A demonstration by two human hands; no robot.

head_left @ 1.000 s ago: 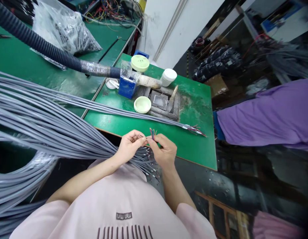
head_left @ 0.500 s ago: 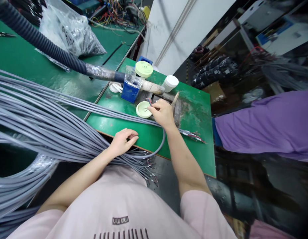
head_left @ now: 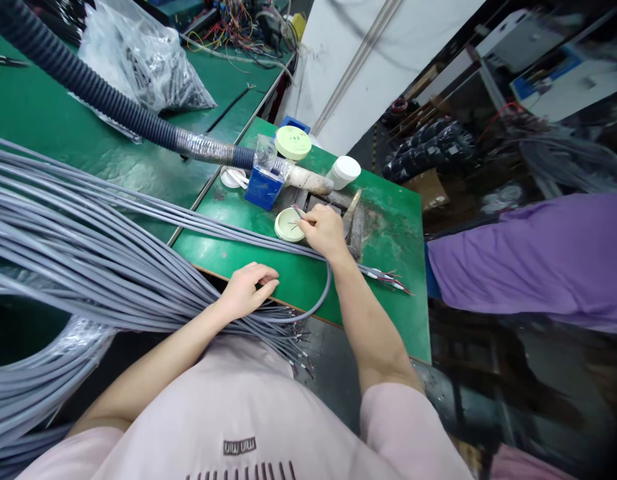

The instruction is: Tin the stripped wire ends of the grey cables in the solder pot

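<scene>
My right hand pinches the end of a grey cable, which loops up from the table's front edge. Its thin wires point down into a shallow pale-green tub; whether they touch the bottom is hard to see. My left hand rests at the table edge beside the bundle of grey cables, fingers loosely curled, thumb apart, nothing in it. Several grey cables run across the table under my right wrist, ending in stripped wire ends at the right.
Behind the tub are a blue box, a ribbed extraction hose, a pale-green lid and a white jar. A dirty metal fixture stands beside my right hand. A person's purple sleeve is at the right.
My right hand stays at the tub and the wire ends sit slightly lower in it. My left hand has barely moved. The view has shifted a little.
</scene>
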